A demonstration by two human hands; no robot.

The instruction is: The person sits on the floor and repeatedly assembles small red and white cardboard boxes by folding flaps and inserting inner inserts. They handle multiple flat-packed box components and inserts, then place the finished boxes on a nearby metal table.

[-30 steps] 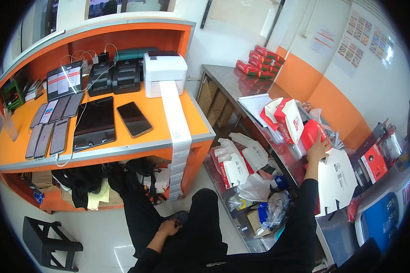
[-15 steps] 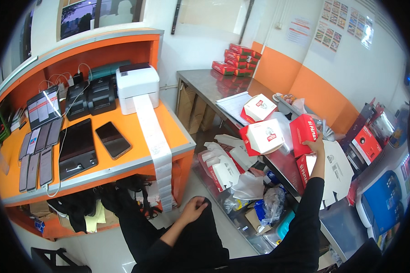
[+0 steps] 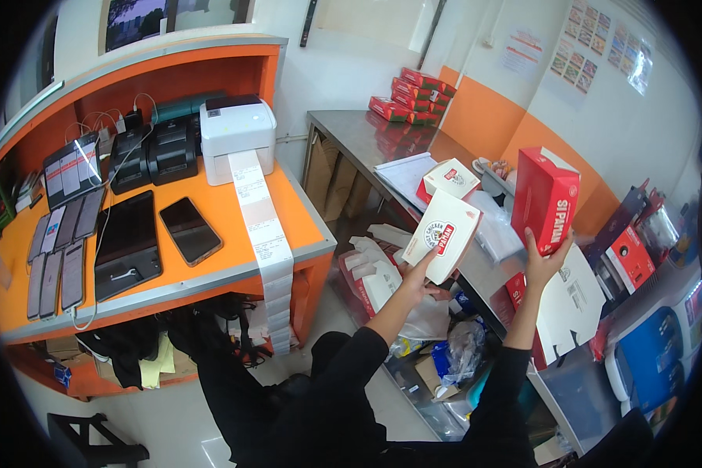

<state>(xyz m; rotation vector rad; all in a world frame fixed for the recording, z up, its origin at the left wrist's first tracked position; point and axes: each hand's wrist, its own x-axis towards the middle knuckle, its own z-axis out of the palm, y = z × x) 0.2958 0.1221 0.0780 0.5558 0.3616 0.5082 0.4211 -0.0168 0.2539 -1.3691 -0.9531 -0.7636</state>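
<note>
My left hand grips the lower end of a takeaway box with a white top, tilted up above the metal table. At the right, a tall red takeaway box stands upright in my right hand, whose fingers wrap its lower part. Behind the left-hand box sits another white-topped box on the table. Below my right hand lie a flattened white carton and a red box, partly hidden by my forearm.
To the left, an orange desk bears several phones, a tablet and a white label printer with a long paper strip hanging down. Red boxes are stacked at the back. Under the metal table are plastic bags and cartons.
My left hand has left my lap and lifted a white-topped box off the table. The red box in my right hand has risen and turned upright.
</note>
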